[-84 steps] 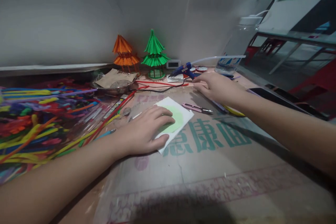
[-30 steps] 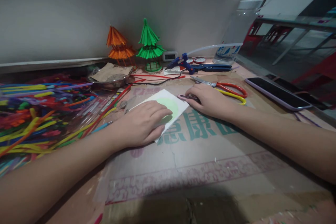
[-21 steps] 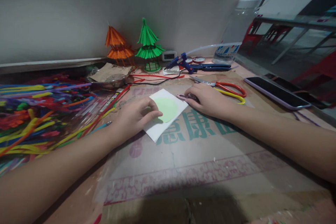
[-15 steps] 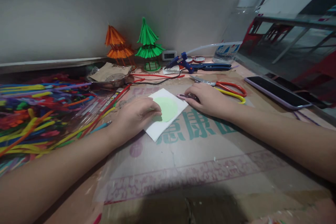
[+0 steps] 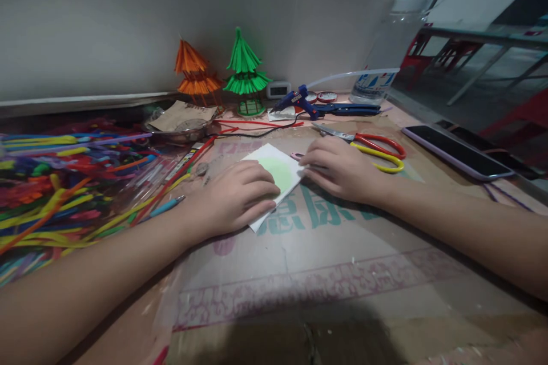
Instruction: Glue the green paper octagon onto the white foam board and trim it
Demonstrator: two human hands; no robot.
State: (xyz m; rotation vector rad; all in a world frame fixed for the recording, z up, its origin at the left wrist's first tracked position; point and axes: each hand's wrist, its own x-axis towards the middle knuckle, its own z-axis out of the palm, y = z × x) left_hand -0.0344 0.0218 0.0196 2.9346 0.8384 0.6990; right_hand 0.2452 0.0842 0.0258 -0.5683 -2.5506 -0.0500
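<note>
A square sheet of white paper (image 5: 258,223) with a pale green disc (image 5: 280,174) on it lies on the plastic-covered work surface. My left hand (image 5: 240,194) rests flat over the paper's left side, fingers stretched out and covering part of the disc. At the right corner, my right hand (image 5: 338,168) has its fingertips and thumb closed on the paper's edge. A small pink object (image 5: 295,155) shows partly beside the right fingertips; the hand hides the rest. Just behind this hand lie scissors (image 5: 381,151) with one red and one yellow handle loop.
Colourful pipe cleaners (image 5: 51,194) heap up at left, beside a metal bowl (image 5: 180,136). An orange tiered model (image 5: 194,71) and a green one (image 5: 246,71) stand by the wall. A blue glue gun (image 5: 299,102), pliers (image 5: 349,109), bottle (image 5: 381,51) and phone (image 5: 456,151) are at right.
My left hand has gone from bent, pinched fingers to lying flat, further over the disc. My right fingers have shifted from the small pink object to the paper's right corner.
</note>
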